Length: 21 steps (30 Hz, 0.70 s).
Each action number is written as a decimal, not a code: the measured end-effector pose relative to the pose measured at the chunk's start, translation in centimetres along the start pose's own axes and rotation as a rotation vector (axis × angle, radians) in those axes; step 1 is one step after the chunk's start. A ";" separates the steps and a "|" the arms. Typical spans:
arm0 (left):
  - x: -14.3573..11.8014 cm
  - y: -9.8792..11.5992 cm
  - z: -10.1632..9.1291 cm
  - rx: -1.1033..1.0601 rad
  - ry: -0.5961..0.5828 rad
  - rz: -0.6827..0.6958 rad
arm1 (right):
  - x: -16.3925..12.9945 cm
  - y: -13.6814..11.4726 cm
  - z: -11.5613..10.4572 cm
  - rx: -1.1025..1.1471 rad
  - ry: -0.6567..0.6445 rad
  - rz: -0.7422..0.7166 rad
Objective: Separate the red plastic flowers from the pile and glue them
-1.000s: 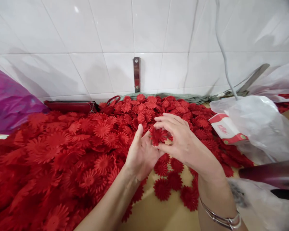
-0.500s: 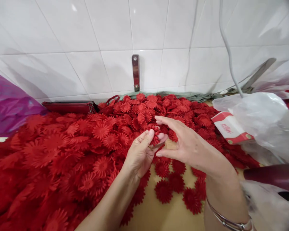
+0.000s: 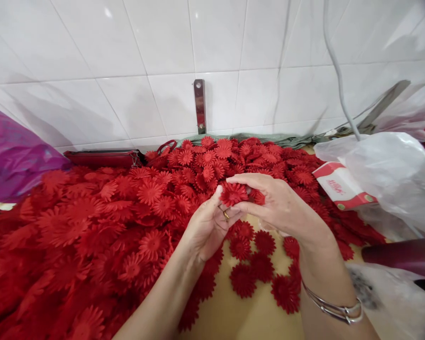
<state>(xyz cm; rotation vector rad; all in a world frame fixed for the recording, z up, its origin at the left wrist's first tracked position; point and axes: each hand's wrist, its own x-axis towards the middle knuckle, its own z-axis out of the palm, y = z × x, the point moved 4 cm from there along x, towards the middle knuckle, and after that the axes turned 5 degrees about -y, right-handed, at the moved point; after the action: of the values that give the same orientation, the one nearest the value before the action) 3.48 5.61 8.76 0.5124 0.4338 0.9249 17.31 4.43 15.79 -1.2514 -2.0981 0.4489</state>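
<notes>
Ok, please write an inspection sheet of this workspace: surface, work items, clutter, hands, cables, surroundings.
Surface: tan table, mostly covered.
Work items: red flower held between both hands; big pile of red flowers; a few separate flowers below the hands.
Clutter: clear plastic bag, red-white box, purple bag, red purse.
Hands: left hand and right hand pinch the flower; bracelet on right wrist.
Cables: grey cable down the wall.
Surroundings: white tiled wall, metal bracket.
</notes>
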 end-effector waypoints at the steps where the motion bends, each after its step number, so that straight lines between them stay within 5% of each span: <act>1: 0.0 0.1 0.0 0.006 -0.018 0.008 | 0.0 0.0 -0.1 0.047 -0.012 0.012; 12: 0.2 -0.1 0.0 0.055 0.056 0.253 | 0.5 0.6 0.8 0.503 -0.070 -0.042; 17: 0.0 1.4 -0.5 0.207 0.180 0.499 | 0.0 0.9 1.2 0.511 -0.124 -0.015; 21: -0.1 1.9 -0.8 0.133 0.260 0.591 | 0.0 0.1 2.0 0.479 -0.121 0.121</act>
<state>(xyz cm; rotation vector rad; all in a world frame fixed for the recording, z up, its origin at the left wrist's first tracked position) 1.77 6.64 9.24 0.6608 0.5957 1.5491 16.03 4.52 14.27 -1.0857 -1.8593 1.0348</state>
